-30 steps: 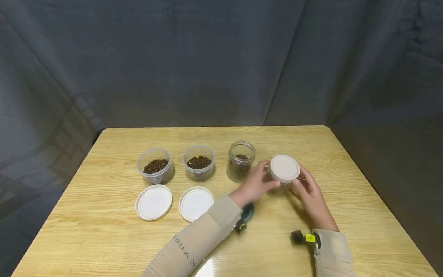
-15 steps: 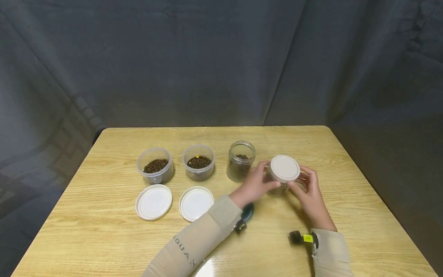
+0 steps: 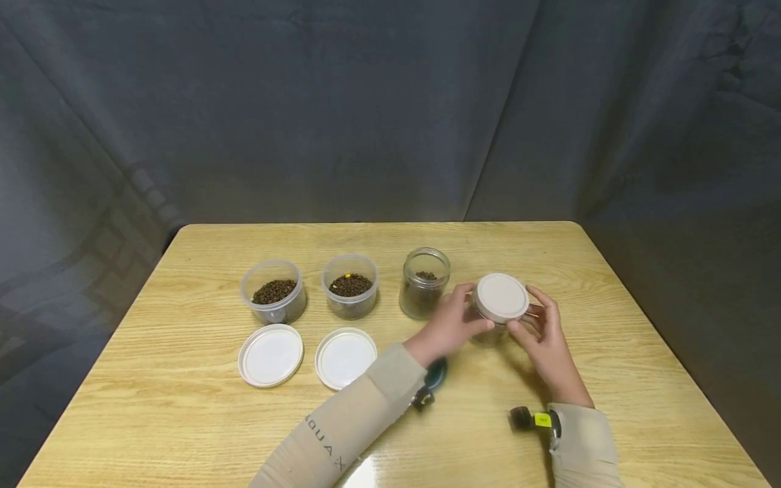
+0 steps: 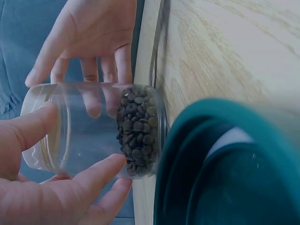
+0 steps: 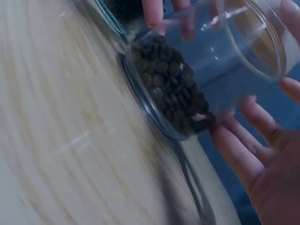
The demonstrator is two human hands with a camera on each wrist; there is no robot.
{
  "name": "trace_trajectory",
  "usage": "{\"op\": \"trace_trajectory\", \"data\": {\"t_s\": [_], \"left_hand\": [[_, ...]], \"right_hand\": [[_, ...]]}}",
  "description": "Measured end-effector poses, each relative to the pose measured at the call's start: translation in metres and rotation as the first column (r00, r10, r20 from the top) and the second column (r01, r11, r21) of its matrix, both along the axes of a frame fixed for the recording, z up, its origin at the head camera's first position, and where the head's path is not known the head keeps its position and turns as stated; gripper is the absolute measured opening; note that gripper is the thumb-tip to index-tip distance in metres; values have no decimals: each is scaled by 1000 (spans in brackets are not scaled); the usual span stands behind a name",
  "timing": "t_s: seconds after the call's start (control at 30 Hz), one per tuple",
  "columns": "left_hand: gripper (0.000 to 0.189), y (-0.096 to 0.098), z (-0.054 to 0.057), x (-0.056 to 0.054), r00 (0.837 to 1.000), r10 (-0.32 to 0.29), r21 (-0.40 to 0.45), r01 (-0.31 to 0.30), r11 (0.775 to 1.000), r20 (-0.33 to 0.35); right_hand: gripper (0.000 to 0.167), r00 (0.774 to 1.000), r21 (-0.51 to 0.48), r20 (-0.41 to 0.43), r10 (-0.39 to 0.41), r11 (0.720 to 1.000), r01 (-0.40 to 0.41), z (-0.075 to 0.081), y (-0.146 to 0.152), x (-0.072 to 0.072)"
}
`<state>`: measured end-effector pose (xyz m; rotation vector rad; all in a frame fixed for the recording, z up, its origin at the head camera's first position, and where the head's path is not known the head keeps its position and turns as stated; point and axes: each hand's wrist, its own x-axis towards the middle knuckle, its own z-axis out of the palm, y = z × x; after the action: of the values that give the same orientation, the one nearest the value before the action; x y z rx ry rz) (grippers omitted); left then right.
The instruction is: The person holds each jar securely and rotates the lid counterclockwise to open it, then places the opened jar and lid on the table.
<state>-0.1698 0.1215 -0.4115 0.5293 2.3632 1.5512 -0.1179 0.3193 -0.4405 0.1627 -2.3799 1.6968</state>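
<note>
A clear jar (image 4: 93,126) of dark brown pellets stands upright on the table at the right, under its white lid (image 3: 502,297). My left hand (image 3: 450,323) holds the jar's left side; the left wrist view shows its fingertips spread along the wall and one at the lid's edge. My right hand (image 3: 546,342) is round the other side, its thumb near the lid's front edge and its fingers behind the jar. In the right wrist view the pellets (image 5: 171,84) fill the lower part of the jar. Just left stands an uncovered glass jar (image 3: 421,298) with similar pellets.
Two uncovered plastic tubs of pellets, one left (image 3: 287,313) and one nearer the middle (image 3: 354,310), have white lids (image 3: 271,356) (image 3: 346,359) in front. A teal round object (image 4: 211,164) lies under my left wrist. The table (image 3: 152,420) backs onto dark cloth.
My right hand has shifted slightly left and turned round the jar, its thumb sliding along the lid's front and its index finger lifting. My left hand and the jars have stayed put.
</note>
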Motion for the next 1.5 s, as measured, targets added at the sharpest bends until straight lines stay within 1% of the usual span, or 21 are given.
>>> {"op": "trace_trajectory", "data": {"t_s": [0.13,0.2,0.43,0.53,0.63,0.77,0.87,0.97,1.03,1.17,1.27,1.4,1.5], "left_hand": [[80,0,0,1,1000,-2,4,2,1000,1],[80,0,1,1,1000,-2,5,2,1000,2],[80,0,2,2,1000,1,-6,-1,1000,17],[80,0,2,2,1000,0,-4,0,1000,22],[80,-1,2,2,1000,-4,5,4,1000,26],[80,-1,2,2,1000,-6,7,6,1000,24],[79,-1,2,2,1000,-3,4,3,1000,17],[79,-1,1,1,1000,0,-1,0,1000,16],[79,-1,1,1,1000,4,-4,-4,1000,14],[79,-1,0,1,1000,9,-10,-9,1000,13],[78,-1,0,1,1000,9,-16,-8,1000,12],[78,-1,-1,1,1000,8,-16,-8,1000,9],[78,0,-1,1,1000,10,-13,-10,1000,12]], "right_hand": [[67,999,-14,2,-41,999,41,0,-4,-1],[64,999,-27,3,-43,999,44,1,-5,0],[56,1000,-110,1,23,994,-23,3,-1,2],[56,999,-89,-12,42,995,-43,2,1,2],[59,999,-59,-14,44,997,-45,2,1,1],[66,1000,-16,-15,7,1000,-7,1,-2,1],[65,999,2,-25,-35,999,35,2,-6,-1],[61,998,-4,-26,-57,998,57,2,-8,-2],[59,998,-14,-14,-54,998,54,3,-8,-1],[56,1000,-55,5,-17,998,17,4,-6,0],[56,1000,-32,-1,-1,999,1,3,-3,0],[56,1000,35,-19,2,999,-2,3,-2,1],[57,999,21,-31,22,1000,-21,2,-1,1]]}}
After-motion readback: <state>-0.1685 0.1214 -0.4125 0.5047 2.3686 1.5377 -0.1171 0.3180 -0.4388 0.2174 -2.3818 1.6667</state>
